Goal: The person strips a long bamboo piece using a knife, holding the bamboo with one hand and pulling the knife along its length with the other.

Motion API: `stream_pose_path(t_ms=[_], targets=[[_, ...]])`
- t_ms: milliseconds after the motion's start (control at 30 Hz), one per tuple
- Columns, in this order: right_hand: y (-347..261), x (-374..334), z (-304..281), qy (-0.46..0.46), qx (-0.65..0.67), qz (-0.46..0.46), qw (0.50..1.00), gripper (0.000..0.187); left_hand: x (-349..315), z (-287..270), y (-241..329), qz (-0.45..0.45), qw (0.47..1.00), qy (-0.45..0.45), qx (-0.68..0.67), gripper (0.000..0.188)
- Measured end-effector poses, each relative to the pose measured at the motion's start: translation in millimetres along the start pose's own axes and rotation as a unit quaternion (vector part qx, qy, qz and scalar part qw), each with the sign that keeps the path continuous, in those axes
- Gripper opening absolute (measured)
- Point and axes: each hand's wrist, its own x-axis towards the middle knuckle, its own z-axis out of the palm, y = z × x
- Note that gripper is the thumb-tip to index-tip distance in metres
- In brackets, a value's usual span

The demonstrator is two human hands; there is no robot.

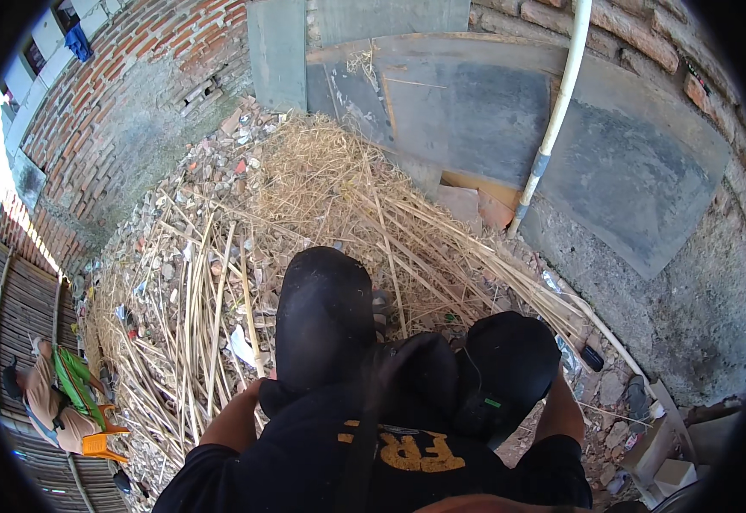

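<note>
I am low over the ground with my knees bent in dark trousers [326,299]. My left forearm [238,421] reaches down beside my left thigh, and the thigh covers nearly all of that hand. On the other side my right forearm [561,414] passes behind my right knee [514,363], which hides the right hand. What either hand holds does not show. Nearest the left arm lie long pale bamboo strips [206,316]. A small black object [592,357] rests on the rubble just beyond my right knee.
Dry straw [321,171] is heaped ahead over broken stones [168,256]. Grey panels [467,107] and a white pipe [557,120] stand against the brick wall. At far left a person [56,398] sits on an orange chair [103,443] by a bamboo fence [14,308].
</note>
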Motion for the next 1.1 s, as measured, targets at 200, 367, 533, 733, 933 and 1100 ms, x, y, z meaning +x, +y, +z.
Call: stream_pose_path(t_ms=[200,367,533,733,933,1100], targets=[[68.0,16.3,-17.1,0.016,0.151,-0.078,0.985,0.032,23.3,14.0,0.5,0.034,0.999,-0.019,-0.011,0.036],[-13.3,-19.8,-34.9,0.039,-0.127,0.042,0.99,0.024,-2.6,-2.8,-4.5,0.001,1.0,-0.006,0.016,0.036],[-56.3,-6.4,-46.2,0.013,-0.082,-0.013,0.996,0.024,-15.7,-4.9,-14.2,-0.009,1.0,0.0,0.015,0.037],[-33.5,46.5,9.9,0.111,-0.056,-0.009,0.992,0.025,-1.7,-15.1,-19.0,0.029,0.998,0.022,0.047,0.038],[-69.9,46.1,15.8,0.033,-0.072,-0.003,0.997,0.025,-52.1,-20.1,23.5,-0.026,0.998,-0.01,0.061,0.041],[-75.2,45.2,12.7,0.0,-0.07,0.003,0.998,0.026,-47.1,-26.9,27.6,0.052,0.991,-0.032,0.123,0.042]])
